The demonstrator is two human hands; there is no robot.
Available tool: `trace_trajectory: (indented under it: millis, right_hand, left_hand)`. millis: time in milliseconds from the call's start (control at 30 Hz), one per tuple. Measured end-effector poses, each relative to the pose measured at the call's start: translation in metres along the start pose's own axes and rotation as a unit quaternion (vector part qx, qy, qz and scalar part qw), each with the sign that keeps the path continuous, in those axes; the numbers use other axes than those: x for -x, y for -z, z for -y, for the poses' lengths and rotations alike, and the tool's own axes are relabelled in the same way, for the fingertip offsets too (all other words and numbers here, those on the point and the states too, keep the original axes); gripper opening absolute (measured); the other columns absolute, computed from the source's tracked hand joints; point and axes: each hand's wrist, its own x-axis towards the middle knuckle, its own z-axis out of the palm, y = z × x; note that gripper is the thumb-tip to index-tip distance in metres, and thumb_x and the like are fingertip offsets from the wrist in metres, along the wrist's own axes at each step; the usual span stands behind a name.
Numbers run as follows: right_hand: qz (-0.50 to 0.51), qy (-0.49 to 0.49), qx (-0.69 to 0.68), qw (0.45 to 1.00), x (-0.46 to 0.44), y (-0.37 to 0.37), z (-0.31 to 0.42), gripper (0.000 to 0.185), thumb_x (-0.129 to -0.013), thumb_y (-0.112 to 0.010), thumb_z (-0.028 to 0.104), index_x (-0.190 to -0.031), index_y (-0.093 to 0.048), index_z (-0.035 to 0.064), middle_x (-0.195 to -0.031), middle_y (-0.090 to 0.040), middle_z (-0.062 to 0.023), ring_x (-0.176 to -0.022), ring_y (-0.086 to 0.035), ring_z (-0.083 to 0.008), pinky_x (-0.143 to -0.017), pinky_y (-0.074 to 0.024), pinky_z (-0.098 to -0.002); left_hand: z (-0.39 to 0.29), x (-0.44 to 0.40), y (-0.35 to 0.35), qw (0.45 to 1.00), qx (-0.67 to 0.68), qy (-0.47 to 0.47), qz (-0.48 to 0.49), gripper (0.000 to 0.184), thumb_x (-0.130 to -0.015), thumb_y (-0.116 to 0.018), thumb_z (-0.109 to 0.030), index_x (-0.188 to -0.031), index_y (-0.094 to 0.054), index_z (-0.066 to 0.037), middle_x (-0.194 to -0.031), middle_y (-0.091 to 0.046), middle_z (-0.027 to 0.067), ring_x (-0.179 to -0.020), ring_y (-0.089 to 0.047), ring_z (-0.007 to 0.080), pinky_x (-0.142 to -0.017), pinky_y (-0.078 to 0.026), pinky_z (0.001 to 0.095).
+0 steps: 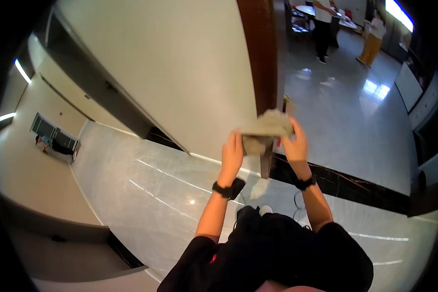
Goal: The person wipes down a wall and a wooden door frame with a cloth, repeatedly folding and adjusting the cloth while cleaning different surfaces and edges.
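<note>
View: head, looking forward and down over the person's own arms.
Bundle: a soft-looking khaki bundle (270,125), blurred, held up in front of the body between the two hands; material and exact shape too blurred to name. Paler, ruffled edge on top, darker part hanging below.
Left hand: left hand (232,153) raised, fingers and thumb pinched together on the bundle's left end.
Right hand: right hand (296,145) raised, clamped on the bundle's right end, fingers along its side. Small red spot just beside it, source unclear.
Wrists: black watch-like device (229,189) on the left, black band (304,183) on the right.
Clothing: black short-sleeved top (277,255), small red mark on the left sleeve; one light shoe (266,210) shows past it.
Behind the bundle: brown door frame (262,58), with a cream wall (180,63) to its left.
Floor: glossy grey floor (155,180) with bright reflections; dark marbled threshold (345,181) running rightward from the foot of the frame.
Room past the frame: person in a white top and dark trousers (322,29) near a white-topped table (306,9); a second person, mustard trousers (371,44), farther right. Bright panel (399,14) at the upper right.
Far left: another person (56,146), small and sideways in view, near a dark barred window or door (46,127).
</note>
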Motion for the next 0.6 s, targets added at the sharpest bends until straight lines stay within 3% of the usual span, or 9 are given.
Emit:
trace_trajectory:
  millis: [67,133,233,267,300,333,367,500,600]
  right_hand:
    - [-0.062,0.029,-0.074,0.995,-0.037,-0.018,-0.005,0.053,-0.079,-0.064,0.010,-0.126,-0.045,-0.0046,-0.122,-0.053,-0.0223,-0.116,-0.050,-0.0324,-0.098,-0.0382,-0.0372]
    - [-0.059,0.093,-0.070,0.992,-0.072,-0.034,0.012,0.065,-0.080,-0.066,0.015,-0.132,-0.035,-0.0078,-0.128,-0.045,-0.0258,-0.122,-0.044,-0.0350,-0.102,-0.0334,-0.0383]
    - [-0.003,0.213,0.024,0.977,-0.117,-0.043,0.048,0.078,-0.082,-0.066,0.023,-0.138,-0.021,-0.0071,-0.135,-0.036,-0.0279,-0.122,-0.041,-0.0408,-0.102,-0.0321,-0.0406]
    - [0.003,0.215,0.051,0.975,-0.124,-0.049,0.043,0.079,-0.082,-0.066,0.024,-0.138,-0.019,-0.0072,-0.135,-0.035,-0.0285,-0.120,-0.041,-0.0427,-0.101,-0.0331,-0.0415]
    - [0.009,0.215,0.077,0.973,-0.131,-0.053,0.044,0.081,-0.082,-0.066,0.025,-0.138,-0.018,-0.0073,-0.135,-0.034,-0.0291,-0.118,-0.041,-0.0447,-0.100,-0.0341,-0.0425]
    - [0.036,0.116,0.045,0.992,-0.132,-0.053,0.044,0.081,-0.080,-0.065,0.024,-0.138,-0.018,-0.0078,-0.134,-0.033,-0.0310,-0.116,-0.040,-0.0476,-0.097,-0.0354,-0.0454]
    - [0.021,0.119,0.055,0.991,-0.133,-0.060,0.029,0.081,-0.080,-0.065,0.024,-0.138,-0.018,-0.0078,-0.134,-0.033,-0.0310,-0.116,-0.040,-0.0476,-0.097,-0.0354,-0.0454]
    - [-0.074,0.289,0.157,0.941,-0.139,-0.077,-0.016,0.075,-0.077,-0.061,0.015,-0.138,-0.021,-0.0059,-0.131,-0.034,-0.0325,-0.118,-0.037,-0.0501,-0.100,-0.0339,-0.0492]
    - [-0.067,0.283,0.153,0.944,-0.134,-0.081,-0.038,0.074,-0.076,-0.059,0.012,-0.139,-0.021,-0.0022,-0.132,-0.034,-0.0305,-0.120,-0.036,-0.0492,-0.102,-0.0326,-0.0492]
  left_hand:
    - [-0.017,-0.036,-0.023,0.922,0.373,-0.101,-0.019,0.035,-0.099,-0.035,-0.019,-0.128,-0.047,-0.003,-0.111,-0.056,0.0134,-0.097,-0.055,0.0204,-0.090,-0.043,0.0346]
    - [-0.060,-0.067,-0.029,0.888,0.439,-0.134,-0.028,0.038,-0.099,-0.034,-0.016,-0.133,-0.041,-0.001,-0.126,-0.045,0.0116,-0.109,-0.048,0.0210,-0.097,-0.038,0.0339]
    - [-0.097,-0.100,-0.044,0.908,0.348,-0.229,-0.051,0.043,-0.097,-0.040,-0.018,-0.135,-0.036,0.001,-0.134,-0.042,0.0124,-0.120,-0.044,0.0241,-0.101,-0.034,0.0344]
    - [-0.096,-0.113,-0.049,0.904,0.355,-0.235,-0.034,0.043,-0.097,-0.040,-0.018,-0.135,-0.036,0.001,-0.134,-0.042,0.0124,-0.120,-0.044,0.0241,-0.101,-0.034,0.0344]
    - [-0.087,-0.126,-0.057,0.911,0.242,-0.314,-0.111,0.042,-0.095,-0.042,-0.015,-0.133,-0.038,0.001,-0.130,-0.044,0.0158,-0.117,-0.044,0.0280,-0.100,-0.034,0.0380]
    - [-0.079,-0.140,-0.067,0.893,0.127,-0.388,-0.189,0.041,-0.093,-0.044,-0.011,-0.132,-0.040,0.000,-0.126,-0.047,0.0192,-0.115,-0.045,0.0318,-0.099,-0.034,0.0416]
    - [-0.069,-0.148,-0.074,0.878,0.105,-0.415,-0.215,0.042,-0.090,-0.048,-0.012,-0.130,-0.041,0.002,-0.124,-0.047,0.0225,-0.112,-0.046,0.0375,-0.098,-0.033,0.0438]
    - [-0.025,-0.158,-0.100,0.884,0.229,-0.375,-0.161,0.044,-0.091,-0.047,-0.014,-0.131,-0.036,0.002,-0.125,-0.045,0.0228,-0.114,-0.046,0.0340,-0.100,-0.034,0.0436]
    - [0.007,-0.154,-0.117,0.903,0.211,-0.351,-0.129,0.054,-0.097,-0.038,-0.021,-0.141,-0.011,-0.006,-0.139,-0.027,0.0216,-0.123,-0.039,0.0325,-0.103,-0.031,0.0467]
